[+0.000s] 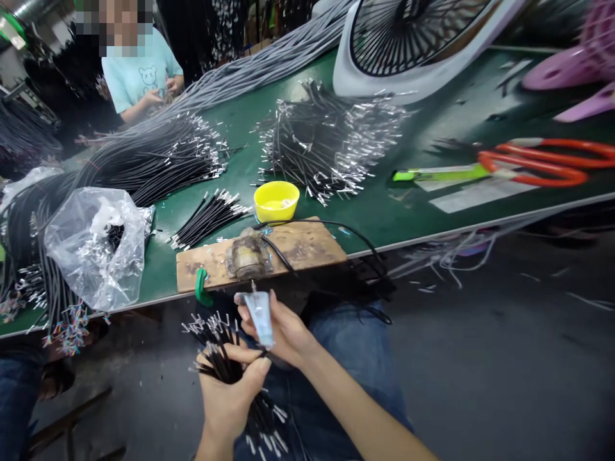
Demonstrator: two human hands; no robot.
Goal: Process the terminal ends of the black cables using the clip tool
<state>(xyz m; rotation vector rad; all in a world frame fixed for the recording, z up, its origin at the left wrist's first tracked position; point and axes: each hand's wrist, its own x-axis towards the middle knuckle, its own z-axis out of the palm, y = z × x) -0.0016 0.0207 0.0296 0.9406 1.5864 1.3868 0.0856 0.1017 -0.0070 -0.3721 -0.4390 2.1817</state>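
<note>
A bundle of short black cables (223,365) with silvery ends is wrapped in my left hand (230,397), over my lap. One cable end is pinched between that hand's thumb and finger. My right hand (283,326) holds a light-blue tapered bottle (261,317), a metal tip at its top and its lower end close to my left thumb. Just beyond the hands, a small motor-like device (247,255) sits on a wooden board (312,246) at the table edge. Some of my right fingers are hidden behind the bottle.
A yellow bowl (276,202) stands behind the board. Cable piles (317,141) and a plastic bag (96,250) lie on the green table (230,186). Orange-handled scissors (542,160), a green cutter (442,173) and a fan (413,38) are to the right. A person (141,77) works across the table.
</note>
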